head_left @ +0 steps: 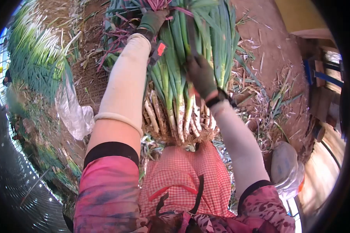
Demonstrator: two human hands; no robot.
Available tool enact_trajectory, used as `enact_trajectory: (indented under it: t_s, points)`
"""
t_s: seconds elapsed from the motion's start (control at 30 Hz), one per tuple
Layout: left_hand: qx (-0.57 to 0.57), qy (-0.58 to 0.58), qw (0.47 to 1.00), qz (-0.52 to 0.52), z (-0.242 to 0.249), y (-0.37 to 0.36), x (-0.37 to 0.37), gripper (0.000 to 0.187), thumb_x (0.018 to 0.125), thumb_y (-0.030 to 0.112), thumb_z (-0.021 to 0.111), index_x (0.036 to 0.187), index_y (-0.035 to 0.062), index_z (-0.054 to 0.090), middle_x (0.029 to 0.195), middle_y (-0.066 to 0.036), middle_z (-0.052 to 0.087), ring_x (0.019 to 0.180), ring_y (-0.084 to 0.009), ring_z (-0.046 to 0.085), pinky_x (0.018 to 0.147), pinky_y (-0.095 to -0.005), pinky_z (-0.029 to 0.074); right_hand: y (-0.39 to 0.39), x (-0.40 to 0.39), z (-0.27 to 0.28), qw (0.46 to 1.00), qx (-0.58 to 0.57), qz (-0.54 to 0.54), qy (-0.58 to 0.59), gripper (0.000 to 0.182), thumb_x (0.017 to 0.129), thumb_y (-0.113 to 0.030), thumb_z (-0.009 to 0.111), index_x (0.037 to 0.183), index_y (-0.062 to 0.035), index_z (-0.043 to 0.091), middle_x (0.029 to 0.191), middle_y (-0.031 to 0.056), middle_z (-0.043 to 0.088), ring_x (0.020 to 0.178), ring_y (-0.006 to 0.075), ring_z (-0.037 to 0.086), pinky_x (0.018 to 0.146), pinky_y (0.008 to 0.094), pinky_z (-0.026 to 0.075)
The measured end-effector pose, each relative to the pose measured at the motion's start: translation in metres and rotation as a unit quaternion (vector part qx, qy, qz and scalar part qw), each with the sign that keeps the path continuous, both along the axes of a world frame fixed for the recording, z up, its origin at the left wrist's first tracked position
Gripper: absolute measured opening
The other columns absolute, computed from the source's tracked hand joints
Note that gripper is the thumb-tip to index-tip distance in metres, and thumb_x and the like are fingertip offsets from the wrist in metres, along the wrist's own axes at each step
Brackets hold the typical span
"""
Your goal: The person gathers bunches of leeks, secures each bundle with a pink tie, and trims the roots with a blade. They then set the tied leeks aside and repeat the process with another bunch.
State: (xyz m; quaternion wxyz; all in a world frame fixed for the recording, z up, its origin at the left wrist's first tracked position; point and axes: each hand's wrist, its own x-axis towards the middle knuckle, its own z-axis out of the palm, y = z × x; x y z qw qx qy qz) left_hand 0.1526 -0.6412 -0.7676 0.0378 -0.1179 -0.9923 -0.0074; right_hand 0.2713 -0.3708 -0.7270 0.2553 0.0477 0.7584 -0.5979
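Observation:
A thick bundle of green onions (179, 83) lies in front of me, leaves pointing away and white, rooty ends toward my checked apron. My left hand (153, 21), in a dark green glove, is closed on purple ties (158, 4) at the leafy part of the bundle. Over the middle of the stalks is my right hand (201, 73), also gloved, its fingers wrapped round a dark flat blade-like tool (191, 33) that reaches up along the leaves. A dark object with a red tag (161, 49) sits by my left wrist.
More green onions (39, 46) lie in a large pile at the left. A white plastic sheet (74, 112) is below them. Loose leaves and scraps (274, 93) litter the brown ground at the right, and a whitish sack (284, 165) stands at the lower right.

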Motion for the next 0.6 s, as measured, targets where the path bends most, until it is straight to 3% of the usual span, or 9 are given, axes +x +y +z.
enact_trajectory:
  t_s: [0.1,0.17,0.2,0.27,0.43,0.47,0.5,0.53,0.6]
  points:
    - [0.192,-0.049,0.969,0.149,-0.018,-0.029,0.045,0.022,0.092,0.024,0.047,0.104,0.0098,0.059,0.079,-0.002,0.061,0.067,-0.0174,0.058,0.062,-0.0313,0.048,0.038,0.055,0.027,0.997,-0.033,-0.062,-0.012,0.016,0.093,-0.014,0.052,0.104,-0.004,0.059,0.068,0.0068,0.057,0.057,0.0112,0.051,0.049,0.0277,0.04]
    - [0.515,-0.114,0.775,0.348,0.005,-0.015,0.066,0.018,0.092,0.025,0.047,0.093,0.0115,0.058,0.07,-0.001,0.055,0.059,-0.0153,0.052,0.055,-0.0293,0.045,0.066,0.09,0.03,0.997,-0.022,-0.061,-0.031,0.016,0.094,-0.015,0.052,0.099,-0.0016,0.059,0.065,0.0049,0.055,0.055,0.0095,0.049,0.047,0.0276,0.038]
    - [0.684,-0.131,0.538,0.475,0.037,0.003,0.077,0.017,0.093,0.026,0.046,0.087,0.013,0.057,0.065,-0.001,0.051,0.055,-0.0153,0.049,0.05,-0.0285,0.043,0.074,0.101,0.049,0.995,0.025,-0.06,-0.081,0.017,0.094,-0.016,0.053,0.099,-0.0007,0.059,0.065,0.0047,0.054,0.055,0.0091,0.049,0.048,0.0267,0.039]
    - [0.805,-0.071,0.502,0.309,-0.002,-0.055,0.102,0.015,0.095,0.027,0.049,0.09,0.0146,0.056,0.068,0.001,0.056,0.058,-0.0135,0.052,0.054,-0.0268,0.045,0.109,0.129,0.051,0.996,0.016,-0.02,-0.087,0.015,0.094,-0.015,0.054,0.096,-0.002,0.059,0.066,0.0011,0.053,0.056,0.008,0.048,0.049,0.025,0.04]
    - [0.64,0.124,0.611,0.45,0.095,-0.184,0.18,0.034,0.097,0.037,0.039,0.081,0.0134,0.058,0.066,-0.004,0.058,0.058,-0.0189,0.055,0.054,-0.0352,0.046,0.172,0.195,0.063,0.989,0.047,0.007,-0.143,0.012,0.094,-0.014,0.054,0.093,-0.0027,0.058,0.068,-0.003,0.051,0.056,0.005,0.046,0.048,0.0227,0.04]
    - [0.347,0.126,0.79,0.489,0.102,-0.253,0.22,0.03,0.093,0.034,0.044,0.087,0.0093,0.061,0.07,-0.009,0.062,0.066,-0.0257,0.06,0.061,-0.0399,0.049,0.176,0.201,0.074,0.983,0.042,-0.003,-0.177,0.012,0.094,-0.014,0.054,0.093,-0.0026,0.058,0.068,-0.0028,0.051,0.056,0.0048,0.046,0.048,0.0225,0.04]
    - [-0.043,0.006,0.857,0.513,0.164,-0.237,0.256,0.026,0.088,0.028,0.051,0.094,0.0044,0.061,0.082,-0.016,0.065,0.079,-0.0309,0.064,0.07,-0.0417,0.05,0.18,0.205,0.085,0.976,0.039,-0.01,-0.212,0.012,0.094,-0.014,0.054,0.093,-0.0025,0.058,0.068,-0.0026,0.05,0.056,0.0046,0.045,0.048,0.0223,0.039]
    - [-0.213,0.116,0.912,0.33,0.162,-0.305,0.32,0.023,0.081,0.023,0.058,0.093,0.0032,0.061,0.092,-0.018,0.065,0.084,-0.0336,0.064,0.075,-0.044,0.05,0.181,0.209,0.093,0.969,0.035,-0.015,-0.244,0.012,0.094,-0.014,0.054,0.093,-0.0024,0.058,0.068,-0.0023,0.05,0.056,0.0044,0.045,0.048,0.0222,0.039]
    - [-0.227,0.08,0.868,0.434,0.203,-0.312,0.448,0.029,0.08,0.014,0.055,0.105,0.0009,0.057,0.104,-0.022,0.061,0.096,-0.0336,0.06,0.081,-0.0419,0.049,0.192,0.224,0.084,0.97,0.036,0.035,-0.238,0.011,0.094,-0.015,0.054,0.094,-0.0039,0.057,0.068,-0.0029,0.048,0.055,0.0042,0.044,0.048,0.0218,0.04]
